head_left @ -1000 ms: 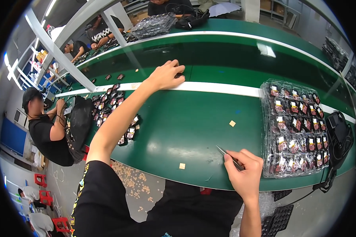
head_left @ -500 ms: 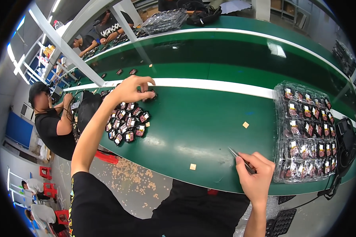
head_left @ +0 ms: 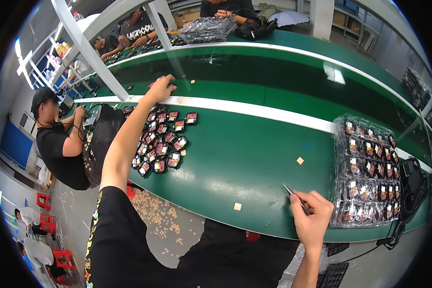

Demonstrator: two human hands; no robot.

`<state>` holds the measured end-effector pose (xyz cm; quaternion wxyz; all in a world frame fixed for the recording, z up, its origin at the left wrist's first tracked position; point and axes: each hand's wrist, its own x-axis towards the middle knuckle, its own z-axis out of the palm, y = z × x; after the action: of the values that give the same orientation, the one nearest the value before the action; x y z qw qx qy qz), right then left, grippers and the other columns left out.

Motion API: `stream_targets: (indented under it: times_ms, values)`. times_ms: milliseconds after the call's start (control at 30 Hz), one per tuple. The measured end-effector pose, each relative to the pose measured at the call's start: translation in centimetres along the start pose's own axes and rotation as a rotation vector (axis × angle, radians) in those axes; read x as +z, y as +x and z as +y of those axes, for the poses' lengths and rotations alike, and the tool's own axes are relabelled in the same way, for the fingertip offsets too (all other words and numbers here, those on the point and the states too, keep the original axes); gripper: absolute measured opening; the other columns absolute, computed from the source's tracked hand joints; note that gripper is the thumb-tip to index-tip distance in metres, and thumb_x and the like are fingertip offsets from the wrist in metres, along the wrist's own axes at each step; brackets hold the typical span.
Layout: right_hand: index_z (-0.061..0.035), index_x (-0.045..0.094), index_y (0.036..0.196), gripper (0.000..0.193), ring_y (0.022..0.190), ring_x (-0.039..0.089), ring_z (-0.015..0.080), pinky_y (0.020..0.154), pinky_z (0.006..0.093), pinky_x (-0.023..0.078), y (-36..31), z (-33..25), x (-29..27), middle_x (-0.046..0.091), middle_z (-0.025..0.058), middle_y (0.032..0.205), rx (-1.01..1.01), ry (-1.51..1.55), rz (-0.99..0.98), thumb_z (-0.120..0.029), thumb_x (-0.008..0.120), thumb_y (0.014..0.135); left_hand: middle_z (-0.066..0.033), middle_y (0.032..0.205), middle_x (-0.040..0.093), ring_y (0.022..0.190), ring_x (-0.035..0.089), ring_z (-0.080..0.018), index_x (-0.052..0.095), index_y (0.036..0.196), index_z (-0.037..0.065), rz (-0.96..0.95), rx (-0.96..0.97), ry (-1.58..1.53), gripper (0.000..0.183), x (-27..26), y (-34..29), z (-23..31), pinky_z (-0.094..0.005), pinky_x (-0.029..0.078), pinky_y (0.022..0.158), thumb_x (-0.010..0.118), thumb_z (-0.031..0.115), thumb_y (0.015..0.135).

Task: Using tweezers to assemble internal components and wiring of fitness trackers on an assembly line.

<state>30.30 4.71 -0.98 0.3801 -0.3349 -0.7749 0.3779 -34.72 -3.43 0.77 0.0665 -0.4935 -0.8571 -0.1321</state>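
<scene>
My left hand (head_left: 159, 90) reaches over the white rail (head_left: 216, 102), its fingers closed around a small black case (head_left: 172, 86) on the green surface beyond. The fingers partly hide that case. Nearer me lies a loose cluster of similar black cases (head_left: 161, 150) with pinkish and white faces. One case (head_left: 191, 118) sits at the cluster's far right edge. My right hand (head_left: 312, 211) grips metal tweezers (head_left: 297, 201), their tips pointing up and left above the green table (head_left: 240, 158).
At the right stand stacked clear plastic trays (head_left: 343, 192) filled with black cases, beside a black cable bundle (head_left: 413, 180). Small tan squares (head_left: 237, 207) lie on the table and litter the floor. A co-worker (head_left: 57, 139) sits at left; a post (head_left: 98, 57) rises behind my left arm.
My left hand has moved away from a case at the cluster's edge, across the rail to another case. That first case now lies on the table. My right hand keeps the tweezers nearly still.
</scene>
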Motion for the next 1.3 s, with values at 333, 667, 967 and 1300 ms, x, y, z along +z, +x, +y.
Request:
stream_targets:
  times_ms: [333, 667, 967, 1300]
  values:
    - [0.0046, 0.084, 0.101, 0.012, 0.058, 0.047, 0.0075, 0.054, 0.0284, 0.032, -0.3, 0.7, -0.3, 0.06, 0.0031, 0.067, 0.03, -0.007, 0.082, 0.001, 0.085, 0.09, -0.014, 0.125, 0.069, 0.119, 0.067, -0.0334, 0.068, 0.139, 0.005, -0.13, 0.791, -0.392, 0.045, 0.5, -14.2, 28.6, -0.0463, 0.056, 0.105, 0.081, 0.018, 0.099]
    - [0.0042, 0.084, 0.104, 0.012, 0.058, 0.046, 0.0056, 0.053, 0.0263, 0.031, 0.4, 0.6, 0.3, 0.056, 0.0008, 0.067, 0.03, 0.024, 0.03, 0.002, 0.085, 0.092, -0.0104, 0.123, 0.069, 0.112, 0.067, -0.0322, 0.075, 0.132, 0.008, -0.138, 0.785, -0.532, 0.058, 2.3, -17.3, 31.8, -0.0433, 0.057, 0.096, 0.096, 0.034, 0.085]
    - [0.0053, 0.084, 0.102, 0.011, 0.058, 0.052, 0.0049, 0.054, 0.024, 0.035, 0.2, 0.7, 0.1, 0.064, 0.0023, 0.07, 0.082, 0.001, 0.036, 0.002, 0.085, 0.091, -0.0158, 0.132, 0.072, 0.116, 0.068, -0.0338, 0.071, 0.14, 0.002, -0.141, 0.8, -0.7, 0.074, 1.9, -17.0, 31.6, -0.0434, 0.055, 0.104, 0.1, 0.02, 0.074]
    - [0.0048, 0.085, 0.104, 0.013, 0.059, 0.051, 0.0038, 0.054, 0.0236, 0.034, 0.2, 0.7, -0.2, 0.065, 0.002, 0.071, 0.079, 0.011, 0.0, 0.002, 0.085, 0.091, -0.0089, 0.117, 0.071, 0.106, 0.066, -0.0283, 0.079, 0.122, 0.006, -0.176, 0.779, -0.575, 0.055, 2.2, -17.5, 31.3, -0.0394, 0.051, 0.088, 0.1, 0.022, 0.073]
